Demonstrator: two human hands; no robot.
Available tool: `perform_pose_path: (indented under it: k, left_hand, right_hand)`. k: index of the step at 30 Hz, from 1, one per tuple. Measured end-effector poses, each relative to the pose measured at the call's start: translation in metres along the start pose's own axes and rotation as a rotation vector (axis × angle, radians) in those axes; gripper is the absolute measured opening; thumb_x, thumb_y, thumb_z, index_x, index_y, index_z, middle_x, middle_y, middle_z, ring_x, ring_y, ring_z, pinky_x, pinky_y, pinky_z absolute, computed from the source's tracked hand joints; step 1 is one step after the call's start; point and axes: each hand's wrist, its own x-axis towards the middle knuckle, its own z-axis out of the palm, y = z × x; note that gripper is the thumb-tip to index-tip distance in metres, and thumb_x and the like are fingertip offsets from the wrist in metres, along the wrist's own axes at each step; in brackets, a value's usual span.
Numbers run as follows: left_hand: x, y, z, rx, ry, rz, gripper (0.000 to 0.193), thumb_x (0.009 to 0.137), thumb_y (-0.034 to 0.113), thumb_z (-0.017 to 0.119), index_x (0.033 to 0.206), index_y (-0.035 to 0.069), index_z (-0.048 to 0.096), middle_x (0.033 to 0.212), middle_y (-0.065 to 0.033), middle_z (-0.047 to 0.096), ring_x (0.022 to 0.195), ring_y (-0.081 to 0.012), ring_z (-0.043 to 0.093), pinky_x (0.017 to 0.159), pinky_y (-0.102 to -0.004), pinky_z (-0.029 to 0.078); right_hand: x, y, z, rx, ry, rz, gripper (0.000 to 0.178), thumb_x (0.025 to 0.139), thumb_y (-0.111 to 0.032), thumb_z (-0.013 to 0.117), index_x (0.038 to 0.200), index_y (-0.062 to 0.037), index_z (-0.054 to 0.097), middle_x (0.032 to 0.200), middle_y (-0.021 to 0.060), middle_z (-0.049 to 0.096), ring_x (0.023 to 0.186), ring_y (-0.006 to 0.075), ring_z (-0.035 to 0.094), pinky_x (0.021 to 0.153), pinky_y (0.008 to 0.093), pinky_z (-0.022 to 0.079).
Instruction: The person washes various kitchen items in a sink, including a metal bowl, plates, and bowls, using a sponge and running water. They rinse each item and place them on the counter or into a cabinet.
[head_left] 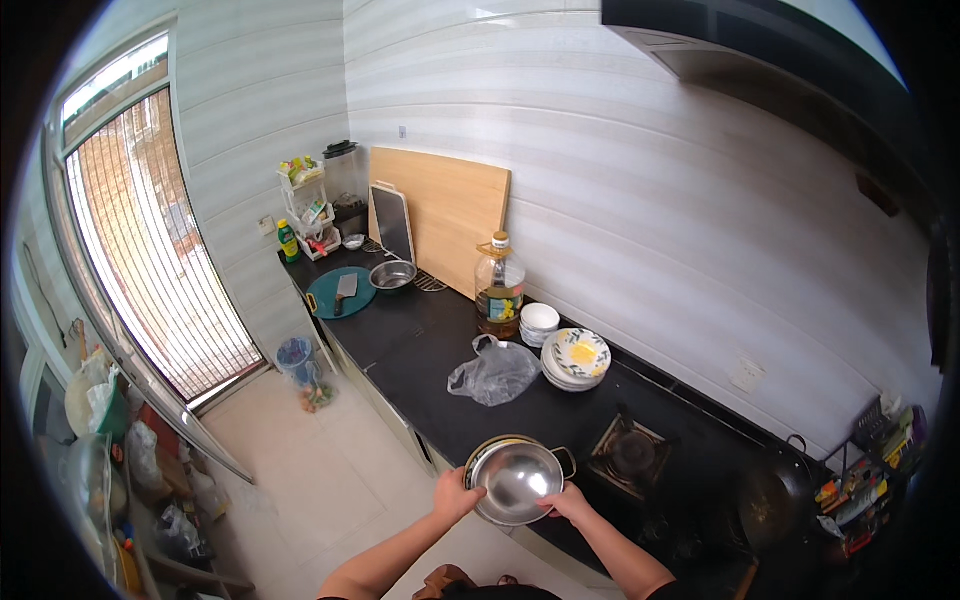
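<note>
Had the bowl (517, 484) gripped by the rim between both hands, left hand (457, 497) on one side, right hand (568, 502) on the other, by the near edge of the bench (405, 350). Looked like a two-handed holding or shifting step, so probably called for an even grip. Faced mostly upward; being round, showed no clear long axis. Spotted a loop handle (575, 462) just beyond the right hand, couldn't tell whose.
</note>
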Motion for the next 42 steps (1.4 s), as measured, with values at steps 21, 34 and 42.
perform_pose_path:
  k: [21,34,42]
  left_hand:
    - [0.262,-0.095,0.062,0.017,-0.700,0.153,0.059,0.055,0.041,0.061,0.101,0.004,0.058,0.099,-0.0239,0.053,0.093,-0.0356,0.053,0.083,-0.0388,0.043]
    - [0.288,-0.058,0.055,0.240,-0.755,0.207,0.071,0.060,0.058,0.057,0.098,-0.001,0.057,0.099,-0.0251,0.053,0.091,-0.0370,0.053,0.081,-0.0413,0.044]
    - [0.308,-0.049,0.019,0.258,0.183,0.399,0.083,0.053,0.035,0.077,0.116,0.000,0.036,0.116,-0.0178,0.040,0.104,-0.0342,0.039,0.086,-0.0407,0.032]
  right_hand:
    - [0.139,-0.002,0.064,0.213,0.556,0.326,0.036,0.060,-0.007,0.068,0.092,0.0006,0.055,0.077,0.0106,0.061,0.066,0.0201,0.061,0.051,0.0300,0.049]
    - [0.149,-0.012,0.068,0.372,0.687,0.351,0.053,0.059,-0.010,0.069,0.106,0.0003,0.045,0.092,0.0133,0.056,0.077,0.0232,0.059,0.056,0.0359,0.051]
    - [0.146,-0.005,0.067,0.494,0.565,0.327,0.072,0.066,-0.026,0.070,0.121,-0.0036,0.028,0.110,0.0166,0.045,0.084,0.0309,0.056,0.059,0.0438,0.052]
